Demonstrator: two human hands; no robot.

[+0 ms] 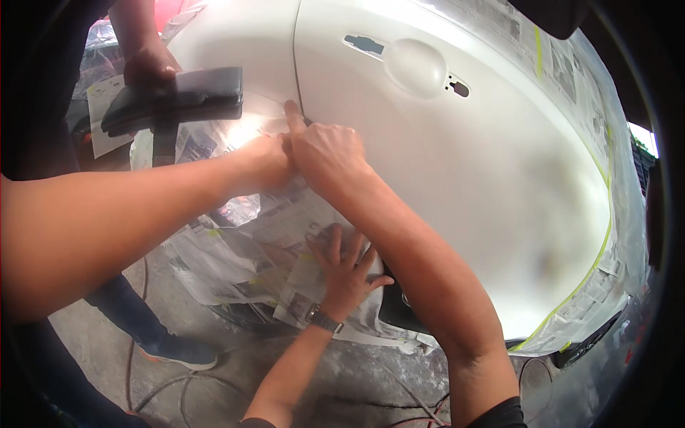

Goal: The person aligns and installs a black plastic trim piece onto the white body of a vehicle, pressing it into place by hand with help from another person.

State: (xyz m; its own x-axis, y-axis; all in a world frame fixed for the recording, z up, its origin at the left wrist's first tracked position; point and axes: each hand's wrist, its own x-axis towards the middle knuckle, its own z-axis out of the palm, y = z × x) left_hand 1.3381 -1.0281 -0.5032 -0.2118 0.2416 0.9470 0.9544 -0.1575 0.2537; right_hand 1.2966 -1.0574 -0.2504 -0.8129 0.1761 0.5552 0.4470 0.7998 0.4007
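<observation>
My left hand (347,267), with a watch on its wrist, lies with fingers spread on the newspaper masking (292,285) below the white car panel. Higher up, my right hand (330,153) is closed at the dark gap beside the white door (457,157); what is in its fingers, if anything, is hidden. A co-worker's hand (271,158) reaches in from the left and touches or overlaps mine there. Another person's hand (150,65) at the upper left holds a black flat-headed device (178,100), and bright light falls on the panel beside it.
The door has handle cutouts (364,44) and blurred grey patches (560,178). Yellow-green tape (606,214) and plastic edge it on the right. Hoses (157,389) run over the concrete floor (235,357). A co-worker's shoe (178,352) stands at the lower left.
</observation>
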